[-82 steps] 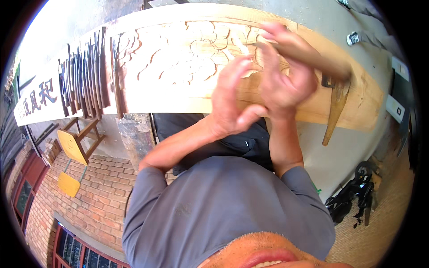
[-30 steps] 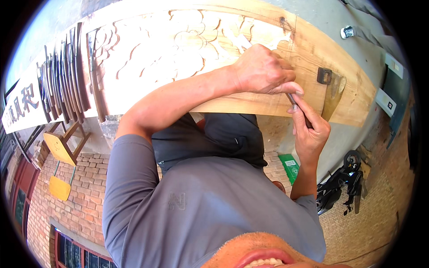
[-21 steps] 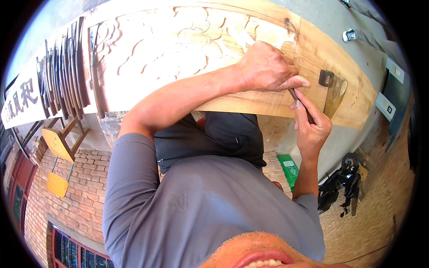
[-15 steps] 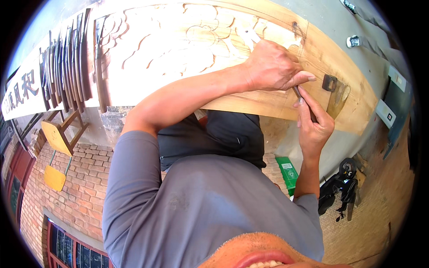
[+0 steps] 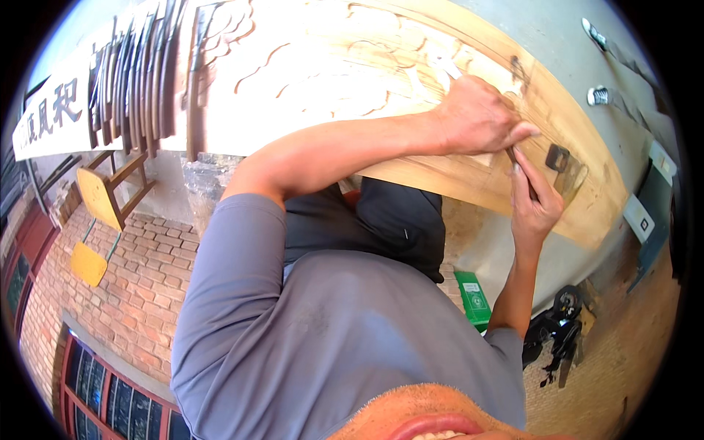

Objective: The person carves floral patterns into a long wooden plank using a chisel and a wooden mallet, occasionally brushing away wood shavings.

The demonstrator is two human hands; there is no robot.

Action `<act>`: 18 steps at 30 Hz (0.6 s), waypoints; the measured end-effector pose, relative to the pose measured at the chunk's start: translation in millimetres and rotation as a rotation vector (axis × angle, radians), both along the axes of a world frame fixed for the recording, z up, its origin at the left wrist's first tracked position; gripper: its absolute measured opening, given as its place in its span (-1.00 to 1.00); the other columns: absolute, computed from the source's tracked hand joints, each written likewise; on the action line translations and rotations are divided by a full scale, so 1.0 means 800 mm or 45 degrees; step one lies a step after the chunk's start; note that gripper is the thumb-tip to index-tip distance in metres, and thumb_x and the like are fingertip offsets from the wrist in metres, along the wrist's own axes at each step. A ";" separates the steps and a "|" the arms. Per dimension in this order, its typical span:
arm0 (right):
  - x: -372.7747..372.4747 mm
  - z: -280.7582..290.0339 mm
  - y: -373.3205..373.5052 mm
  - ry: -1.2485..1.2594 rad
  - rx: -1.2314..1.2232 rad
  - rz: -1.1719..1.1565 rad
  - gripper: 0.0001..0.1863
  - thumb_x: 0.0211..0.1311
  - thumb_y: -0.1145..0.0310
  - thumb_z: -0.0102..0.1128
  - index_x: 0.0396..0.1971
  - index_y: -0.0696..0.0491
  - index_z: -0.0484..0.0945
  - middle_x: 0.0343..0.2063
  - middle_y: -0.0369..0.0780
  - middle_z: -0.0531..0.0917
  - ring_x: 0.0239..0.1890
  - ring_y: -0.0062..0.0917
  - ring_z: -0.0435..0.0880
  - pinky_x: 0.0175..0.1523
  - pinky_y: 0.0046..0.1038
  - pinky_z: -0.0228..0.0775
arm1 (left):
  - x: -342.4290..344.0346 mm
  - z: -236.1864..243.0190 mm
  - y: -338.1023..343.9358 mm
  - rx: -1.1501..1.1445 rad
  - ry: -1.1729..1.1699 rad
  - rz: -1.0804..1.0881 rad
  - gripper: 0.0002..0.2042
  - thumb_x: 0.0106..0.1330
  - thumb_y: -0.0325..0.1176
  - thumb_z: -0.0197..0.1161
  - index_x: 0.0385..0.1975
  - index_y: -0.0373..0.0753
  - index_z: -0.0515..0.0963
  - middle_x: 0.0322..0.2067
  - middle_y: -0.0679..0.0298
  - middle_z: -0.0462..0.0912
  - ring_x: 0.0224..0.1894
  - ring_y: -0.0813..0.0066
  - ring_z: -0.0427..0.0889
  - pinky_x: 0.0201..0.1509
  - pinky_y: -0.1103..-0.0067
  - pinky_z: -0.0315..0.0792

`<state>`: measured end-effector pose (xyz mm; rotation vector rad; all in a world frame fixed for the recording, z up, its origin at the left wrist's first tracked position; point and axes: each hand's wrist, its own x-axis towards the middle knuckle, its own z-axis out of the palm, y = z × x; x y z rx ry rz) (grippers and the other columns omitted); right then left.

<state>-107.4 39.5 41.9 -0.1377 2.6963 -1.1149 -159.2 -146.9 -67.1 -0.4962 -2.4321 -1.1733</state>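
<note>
A long pale wooden panel [image 5: 418,167] with cloud-like relief carving lies across the top of the view, its left part washed out by glare. Over its right part, my left hand [image 5: 480,117] is closed around the forward part of a slim carving chisel [image 5: 512,153], thumb pointing right. My right hand [image 5: 539,202] grips the rear of the same chisel at the panel's near edge. The cutting tip is hidden by my left hand. Just right of my hands lies a tool with a dark square metal head [image 5: 557,157] beside a pale wooden piece.
Several more long carving chisels [image 5: 143,81] lie in a row at the panel's left. A wooden stool [image 5: 103,194] stands on the brick paving at left. A green box [image 5: 473,299] and a black power tool [image 5: 561,330] lie at lower right. Someone's shoes [image 5: 598,95] show beyond the panel.
The whole view has turned slightly, so the panel and chisels sit farther right and higher. Both hands keep the same hold on the chisel, with little visible movement along the panel.
</note>
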 end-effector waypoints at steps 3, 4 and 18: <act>-0.006 0.008 -0.011 0.058 0.080 0.106 -0.71 0.43 0.70 0.35 0.08 0.23 0.82 -0.14 -0.11 0.91 -0.19 -0.62 0.84 -0.04 -0.57 0.63 | -0.001 0.002 -0.007 0.037 -0.084 0.010 -0.52 0.56 0.01 0.32 -0.67 -0.02 0.65 -0.69 0.30 0.62 -0.59 0.26 0.67 -0.54 0.36 0.45; -0.001 0.011 -0.015 0.004 0.041 0.070 -0.71 0.43 0.70 0.35 0.07 0.24 0.82 -0.14 -0.11 0.91 -0.19 -0.62 0.84 -0.04 -0.56 0.63 | 0.002 0.002 -0.006 0.068 -0.098 -0.011 -0.57 0.53 -0.02 0.36 -0.64 -0.03 0.65 -0.66 0.34 0.64 -0.58 0.28 0.68 -0.53 0.37 0.46; 0.040 0.074 -0.038 -0.226 0.000 -0.282 -0.68 0.46 0.64 0.36 0.15 0.16 0.82 -0.37 -0.31 0.82 -0.48 -0.85 0.52 -0.40 -0.67 0.32 | 0.012 0.005 -0.016 0.280 0.205 -0.441 -0.58 0.52 0.03 0.36 -0.57 -0.06 0.57 -0.59 0.36 0.51 -0.55 0.26 0.64 -0.50 0.35 0.49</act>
